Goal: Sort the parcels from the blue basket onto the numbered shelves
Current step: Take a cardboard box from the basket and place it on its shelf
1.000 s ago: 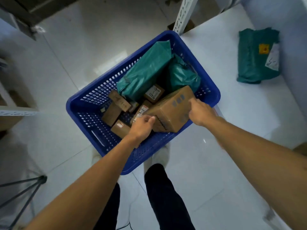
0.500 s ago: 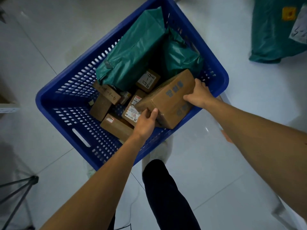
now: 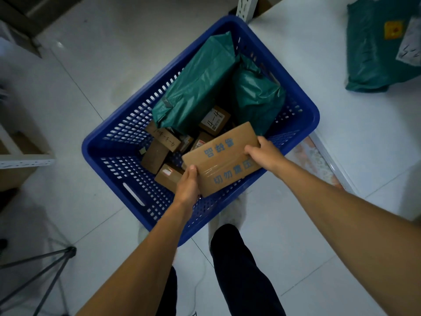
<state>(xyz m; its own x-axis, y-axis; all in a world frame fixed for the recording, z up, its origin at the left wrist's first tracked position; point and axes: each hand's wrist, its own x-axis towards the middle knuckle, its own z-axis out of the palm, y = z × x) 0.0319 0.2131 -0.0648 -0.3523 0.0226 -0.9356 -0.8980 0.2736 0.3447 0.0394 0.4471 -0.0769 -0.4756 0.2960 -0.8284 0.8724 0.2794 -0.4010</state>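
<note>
A: Where's the parcel?

B: Big cardboard box (image 3: 224,159), lower-right part of the blue basket (image 3: 107,142). It's tilted, printed face up, with blue characters and a strip of clear tape across. Both hands are on it. Left hand (image 3: 188,188) holds the near-left corner, thumb on top, fingers hidden beneath. Right hand (image 3: 264,152) clamps the far-right edge, fingers curled over the top face.

A: Lifted clear?

B: Can't tell. The underside is hidden, so it may be resting on the small boxes below. My read: pick in progress, this one not shelved yet.

A: What else is in there?

B: Long green mailer (image 3: 198,87) and crumpled green mailer (image 3: 258,96) toward the basket's upper end. Small box marked 4-4 (image 3: 214,120) just below them. More small brown boxes (image 3: 157,153) at centre-left. Outside the basket: a third green parcel (image 3: 376,53) on the white shelf surface (image 3: 319,53) upper right, a shelf upright (image 3: 246,5) at the top, a tripod leg (image 3: 45,267) lower left.

A: Risks?

B: Three.
- **Slip:** the tape and card look smooth, and the grip is on opposite ends only. If the box is heavy it could rotate and slip out.
- **Snag:** the low corner sits close to the basket's near wall and could catch the rim on the way up.
- **Misfile:** no shelf number shows on the visible face, so the box needs turning to read it. A wrong guess means the wrong shelf.
</note>
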